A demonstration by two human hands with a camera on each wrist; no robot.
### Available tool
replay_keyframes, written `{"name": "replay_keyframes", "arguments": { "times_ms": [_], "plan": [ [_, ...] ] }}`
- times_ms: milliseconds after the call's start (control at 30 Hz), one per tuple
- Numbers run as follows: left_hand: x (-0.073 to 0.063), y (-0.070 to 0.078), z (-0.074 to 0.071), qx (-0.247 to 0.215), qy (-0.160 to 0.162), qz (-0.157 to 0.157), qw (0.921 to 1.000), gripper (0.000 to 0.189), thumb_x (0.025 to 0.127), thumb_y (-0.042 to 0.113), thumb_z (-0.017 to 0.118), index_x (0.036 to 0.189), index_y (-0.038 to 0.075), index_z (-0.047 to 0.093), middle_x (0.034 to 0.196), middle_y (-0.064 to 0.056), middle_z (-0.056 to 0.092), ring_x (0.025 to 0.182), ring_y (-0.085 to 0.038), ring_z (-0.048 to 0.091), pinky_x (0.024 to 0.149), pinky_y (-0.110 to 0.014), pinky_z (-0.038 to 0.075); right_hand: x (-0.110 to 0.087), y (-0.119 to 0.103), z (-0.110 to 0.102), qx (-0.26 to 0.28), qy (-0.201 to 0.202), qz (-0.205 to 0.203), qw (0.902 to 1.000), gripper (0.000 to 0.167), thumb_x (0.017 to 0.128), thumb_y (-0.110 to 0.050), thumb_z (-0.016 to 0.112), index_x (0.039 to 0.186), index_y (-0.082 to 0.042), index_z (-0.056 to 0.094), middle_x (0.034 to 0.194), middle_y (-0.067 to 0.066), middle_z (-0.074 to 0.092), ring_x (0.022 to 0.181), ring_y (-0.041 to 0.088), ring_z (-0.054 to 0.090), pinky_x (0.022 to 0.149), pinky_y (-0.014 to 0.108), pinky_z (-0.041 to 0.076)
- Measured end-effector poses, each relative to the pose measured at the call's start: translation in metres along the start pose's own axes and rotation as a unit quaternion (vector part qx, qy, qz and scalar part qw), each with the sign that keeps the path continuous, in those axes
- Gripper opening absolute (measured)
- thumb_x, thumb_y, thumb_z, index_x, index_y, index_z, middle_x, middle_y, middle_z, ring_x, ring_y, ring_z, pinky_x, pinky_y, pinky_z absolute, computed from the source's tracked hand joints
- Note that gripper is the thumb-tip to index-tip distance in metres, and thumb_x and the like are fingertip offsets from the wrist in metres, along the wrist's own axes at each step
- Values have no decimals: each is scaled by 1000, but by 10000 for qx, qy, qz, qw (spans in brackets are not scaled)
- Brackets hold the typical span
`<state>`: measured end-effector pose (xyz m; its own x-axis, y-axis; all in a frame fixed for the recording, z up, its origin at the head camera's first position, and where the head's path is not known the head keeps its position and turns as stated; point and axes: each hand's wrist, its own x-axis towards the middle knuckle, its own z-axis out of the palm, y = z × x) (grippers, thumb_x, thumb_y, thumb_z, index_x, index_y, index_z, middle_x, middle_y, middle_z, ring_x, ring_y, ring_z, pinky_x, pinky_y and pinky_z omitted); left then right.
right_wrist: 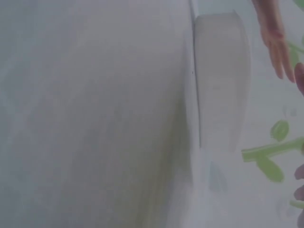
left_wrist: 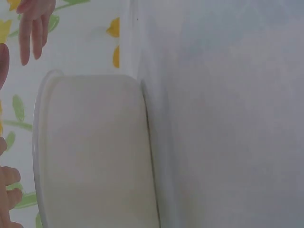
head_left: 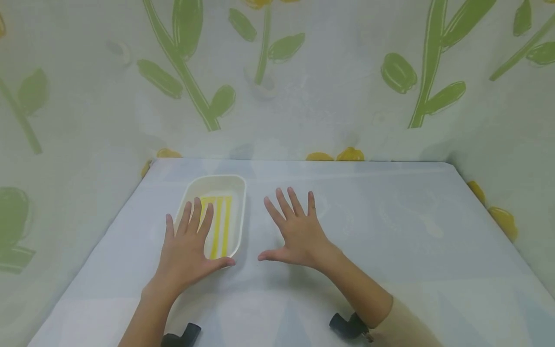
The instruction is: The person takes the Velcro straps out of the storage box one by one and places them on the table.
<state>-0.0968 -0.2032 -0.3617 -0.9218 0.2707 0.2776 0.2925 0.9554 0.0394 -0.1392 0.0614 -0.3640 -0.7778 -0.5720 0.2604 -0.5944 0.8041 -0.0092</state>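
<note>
Pale bluish-white tabletop [head_left: 390, 217]: spans the scene from left to right beneath both hands.
Left hand [head_left: 184, 253]: bare, fingers spread, grasping nothing; overlaps the tray's near left side in the head view; contact cannot be told.
White, rounded-rectangular, deep-walled tray [head_left: 244, 207]: on the table's left half, yellow straight strips [head_left: 226, 226] lying inside.
Right hand [head_left: 301, 238]: bare, fingers spread, grasping nothing, right of the tray and apart from the left hand.
</note>
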Motion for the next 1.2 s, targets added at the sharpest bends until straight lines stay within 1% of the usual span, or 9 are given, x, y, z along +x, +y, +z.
{"name": "replay_keyframes", "arguments": {
  "times_ms": [200,400,667,733,800,900,1000,1100,1200],
  "plan": [
    [-10,-12,0,-133,50,-50,9999,120,65,76,63,152,8,15,155,-24,16,144,-38,9,109,-67,5,5,-8,3,171,66,-136,9997,114,68,-84,52,153,-18,14,158,13,14,145,35,9,108,69,2],
    [-20,-30,0,-393,-227,-338,9984,118,70,72,63,153,10,5,156,-25,10,144,-40,5,108,-68,2,12,-15,8,769,233,-333,9962,114,69,-78,59,153,-16,14,158,12,14,145,32,11,109,67,5],
    [-24,-51,-4,-1068,-536,-743,9900,118,73,62,69,152,7,1,154,-30,5,141,-47,7,103,-72,10,22,-20,17,2152,375,-329,9753,112,69,-61,74,152,-12,18,157,13,17,145,28,17,111,64,9],
    [-25,-54,-6,-1369,-711,-892,9840,118,74,59,70,152,9,-2,155,-28,0,141,-48,7,102,-73,13,25,-21,20,2598,217,-214,9652,112,69,-58,76,152,-13,16,158,11,16,145,25,15,112,62,9],
    [-26,-57,-8,-1865,-901,-1072,9724,116,76,53,72,152,13,-7,156,-23,-6,141,-48,5,100,-73,16,27,-23,23,3023,4,-101,9532,111,70,-55,77,152,-13,15,158,10,13,146,22,13,113,61,9],
    [-28,-62,-8,-2810,-1017,-1243,9462,112,79,40,74,151,21,-10,157,-15,-13,142,-46,0,100,-74,16,30,-25,28,3746,-278,78,9268,111,71,-48,79,153,-13,13,159,7,10,146,17,8,114,60,7],
    [-28,-69,-6,-3597,-986,-1210,9199,109,80,26,75,151,25,-8,158,-11,-13,143,-42,-3,102,-71,18,32,-28,31,4404,-458,312,8961,109,72,-43,81,153,-14,13,159,3,10,146,14,7,115,56,9],
    [-28,-74,-4,-3874,-1072,-1166,9082,108,82,21,74,151,23,-9,158,-12,-10,142,-44,3,100,-67,27,34,-31,34,4854,-596,669,8697,107,70,-39,83,152,-18,17,158,-2,16,145,14,13,115,48,19],
    [-27,-81,-3,-4063,-1288,-1158,8972,106,83,18,72,152,22,-10,158,-18,-2,139,-49,11,97,-68,31,36,-34,36,5285,-730,992,8399,104,70,-36,84,151,-22,21,157,-5,21,142,21,26,111,45,31]
  ]
}}
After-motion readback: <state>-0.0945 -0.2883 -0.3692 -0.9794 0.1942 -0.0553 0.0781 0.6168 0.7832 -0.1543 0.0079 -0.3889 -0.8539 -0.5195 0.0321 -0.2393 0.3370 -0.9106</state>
